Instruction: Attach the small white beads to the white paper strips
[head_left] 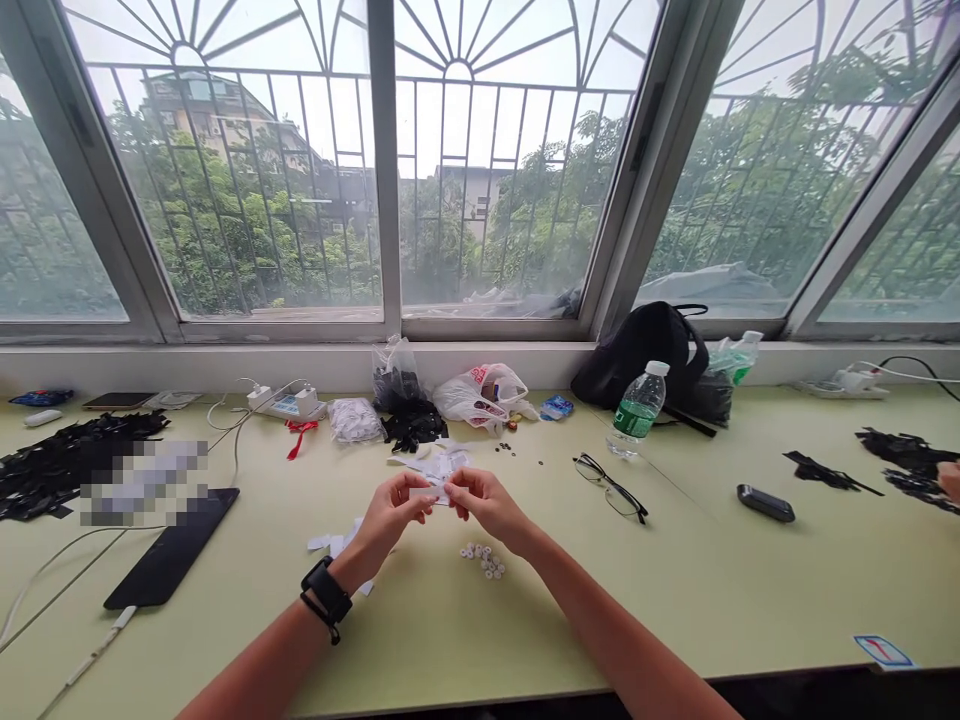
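My left hand (386,515) and my right hand (484,503) meet above the pale green table (420,640), pinching a small white paper strip (429,494) between their fingertips. Loose white paper scraps (431,465) lie just beyond my hands. More white scraps (335,540) sit under my left wrist, which wears a black watch (328,590). Near my right hand lies a small cluster of white rings or beads (482,560). Several tiny dark buttons (510,449) are scattered farther ahead.
Eyeglasses (611,487), a water bottle (637,410), a black backpack (641,355), plastic bags (480,395) and a power strip (285,405) stand ahead. A black tablet (172,548) and black scraps (67,465) lie left. Another person's hand (950,480) enters at right.
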